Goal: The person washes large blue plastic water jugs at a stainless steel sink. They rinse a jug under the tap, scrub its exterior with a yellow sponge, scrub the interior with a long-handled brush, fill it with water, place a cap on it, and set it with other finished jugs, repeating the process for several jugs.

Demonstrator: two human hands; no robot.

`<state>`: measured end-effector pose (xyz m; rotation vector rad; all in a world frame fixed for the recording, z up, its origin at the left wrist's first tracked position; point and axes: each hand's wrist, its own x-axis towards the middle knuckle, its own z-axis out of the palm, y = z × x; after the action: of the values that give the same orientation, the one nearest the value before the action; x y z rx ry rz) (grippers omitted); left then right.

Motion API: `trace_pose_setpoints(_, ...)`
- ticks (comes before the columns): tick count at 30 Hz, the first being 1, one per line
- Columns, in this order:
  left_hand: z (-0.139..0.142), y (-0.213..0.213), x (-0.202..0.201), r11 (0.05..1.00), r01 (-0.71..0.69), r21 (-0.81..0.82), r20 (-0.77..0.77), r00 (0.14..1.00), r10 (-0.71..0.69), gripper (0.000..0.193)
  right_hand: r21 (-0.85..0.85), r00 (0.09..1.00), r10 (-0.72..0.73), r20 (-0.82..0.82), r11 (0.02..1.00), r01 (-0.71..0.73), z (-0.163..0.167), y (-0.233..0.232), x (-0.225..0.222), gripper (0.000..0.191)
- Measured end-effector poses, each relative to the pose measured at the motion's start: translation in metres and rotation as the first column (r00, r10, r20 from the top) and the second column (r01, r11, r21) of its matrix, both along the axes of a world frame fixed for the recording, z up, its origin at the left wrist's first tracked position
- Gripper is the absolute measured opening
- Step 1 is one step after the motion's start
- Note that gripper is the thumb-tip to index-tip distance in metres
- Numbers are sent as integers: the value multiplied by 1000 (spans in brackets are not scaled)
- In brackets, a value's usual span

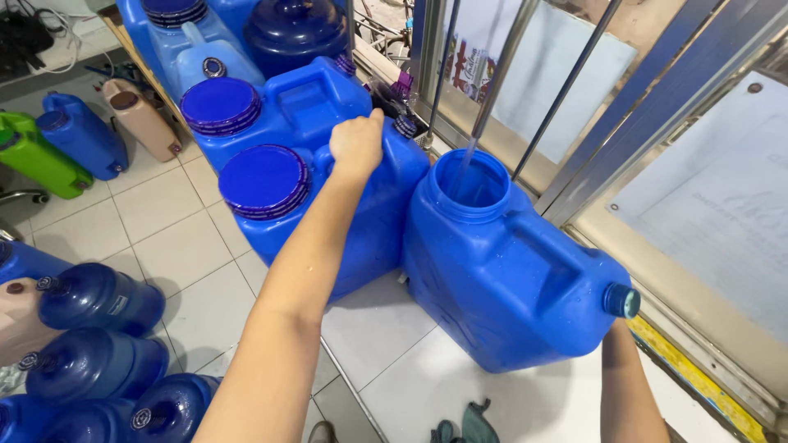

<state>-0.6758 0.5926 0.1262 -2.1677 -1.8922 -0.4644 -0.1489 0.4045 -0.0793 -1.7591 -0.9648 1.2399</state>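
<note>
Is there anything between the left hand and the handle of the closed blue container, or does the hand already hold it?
Nothing visible stands between them. The left hand already rests on the top handle of the closed blue container, beside the open blue container that takes the water stream.

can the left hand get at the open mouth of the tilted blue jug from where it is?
Probably yes. The left hand grips the handle of the capped blue container right beside the tilted blue jug. Its open mouth faces up, with only a thin water stream running into it.
</note>
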Motion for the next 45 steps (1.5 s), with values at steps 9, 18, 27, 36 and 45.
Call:
trace_pose_setpoints(9,-21,-11,-8,995,72,66,-27,997,-70,63,445,873,-427,236,846,293,-88,-329,-90,36)
trace_pose_setpoints(18,-1,-83,-37,842,464,276,244,814,-528,81,389,597,-347,724,919,62,-93,-420,-345,76)
trace_pose_setpoints(27,-9,-282,-109,590,705,393,549,335,-766,65,501,798,-167,580,845,-187,-112,-334,-443,54)
trace_pose_setpoints(36,-111,-361,-155,656,746,119,691,412,-594,60,313,603,473,643,555,-770,-105,-154,-541,50)
trace_pose_setpoints(45,-188,-387,-64,473,879,-63,790,333,-514,37,345,503,-200,841,914,-213,-108,-184,-465,55)
